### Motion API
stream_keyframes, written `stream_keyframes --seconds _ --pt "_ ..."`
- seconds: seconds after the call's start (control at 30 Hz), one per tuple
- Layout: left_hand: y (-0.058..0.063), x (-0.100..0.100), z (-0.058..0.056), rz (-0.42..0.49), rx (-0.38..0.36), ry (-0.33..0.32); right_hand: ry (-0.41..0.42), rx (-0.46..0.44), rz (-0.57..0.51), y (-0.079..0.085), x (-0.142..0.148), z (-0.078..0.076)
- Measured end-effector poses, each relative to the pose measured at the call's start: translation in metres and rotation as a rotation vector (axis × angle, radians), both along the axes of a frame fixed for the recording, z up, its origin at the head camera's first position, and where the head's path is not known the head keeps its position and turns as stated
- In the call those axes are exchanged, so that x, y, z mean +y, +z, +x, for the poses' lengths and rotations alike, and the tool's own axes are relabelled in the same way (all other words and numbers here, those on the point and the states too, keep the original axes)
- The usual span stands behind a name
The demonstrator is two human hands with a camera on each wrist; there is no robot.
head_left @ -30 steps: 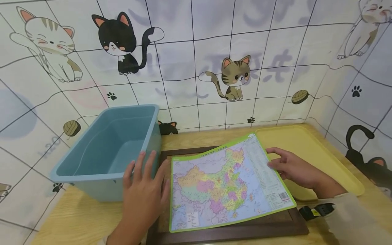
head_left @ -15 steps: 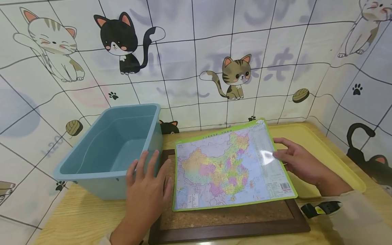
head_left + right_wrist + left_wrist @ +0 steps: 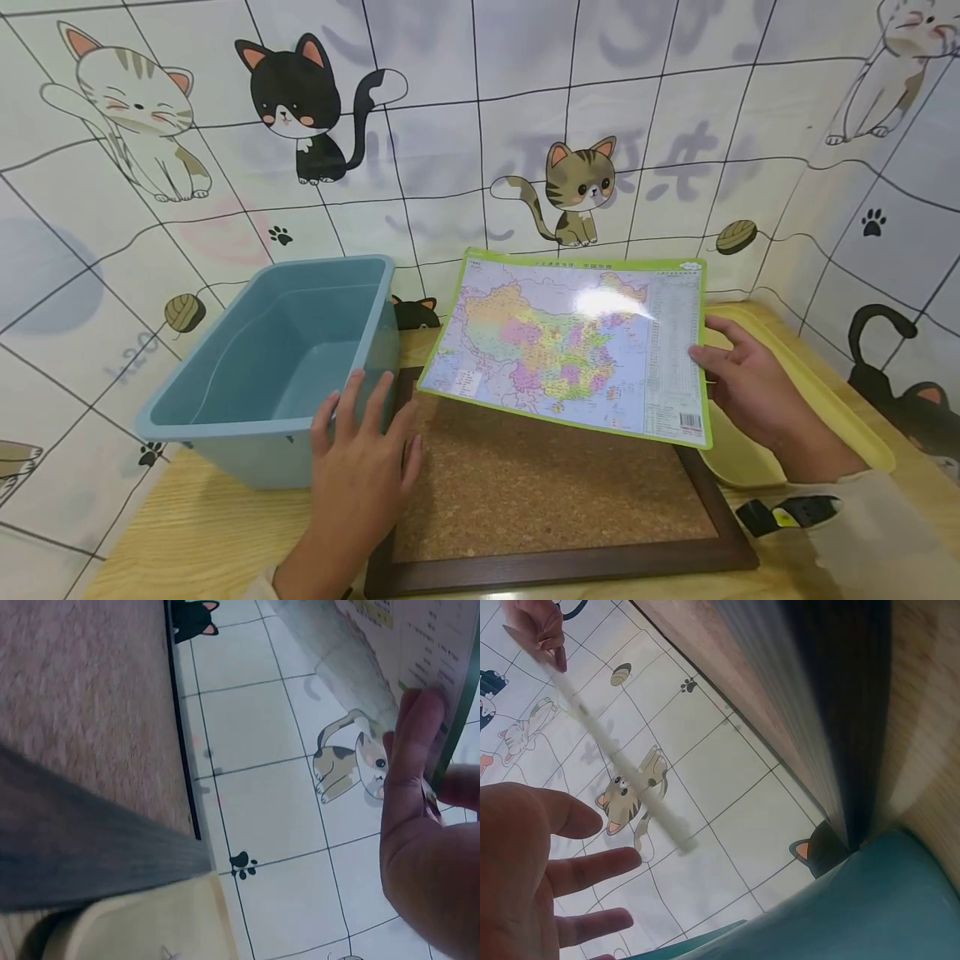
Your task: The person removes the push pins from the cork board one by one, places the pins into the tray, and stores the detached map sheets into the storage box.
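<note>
My right hand (image 3: 753,387) pinches the right edge of a laminated map sheet (image 3: 525,333) with a green border, thumb on the printed face and fingers behind it. The map is held up and tilted, its far left corner raised, over the back part of a cork board (image 3: 555,492) in a dark brown frame. In the right wrist view the map's printed back (image 3: 442,645) shows beside my fingers. My left hand (image 3: 360,467) holds nothing; its fingers are spread and relaxed beside the blue bin (image 3: 367,350), overlapping the bin's front right corner in the head view.
A yellow tray (image 3: 817,400) lies right of the board, partly behind my right hand. The bin stands at the left of the wooden table (image 3: 180,542). A wall covering (image 3: 450,167) printed with cats rises right behind the table.
The map has been lifted off the board and moved back, turning so its left side swings up and away; more cork shows. My left hand has barely moved.
</note>
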State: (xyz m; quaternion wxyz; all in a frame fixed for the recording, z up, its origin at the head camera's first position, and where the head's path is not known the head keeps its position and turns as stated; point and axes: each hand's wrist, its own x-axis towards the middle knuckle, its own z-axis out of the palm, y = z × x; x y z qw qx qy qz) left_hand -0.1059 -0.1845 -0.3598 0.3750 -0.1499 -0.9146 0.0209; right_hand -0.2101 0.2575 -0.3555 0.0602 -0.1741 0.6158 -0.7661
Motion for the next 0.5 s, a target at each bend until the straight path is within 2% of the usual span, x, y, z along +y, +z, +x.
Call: stream_keyframes --seconds 0.17,0.5 --pt "0.000 -0.001 0.002 -0.003 -0.008 0.010 0.014 0.002 -0.098 0.003 -0.005 0.002" --pt "-0.002 -0.002 -0.001 -0.014 0.008 -0.008 0.018 -0.024 -0.159 0.010 -0.014 0.009"
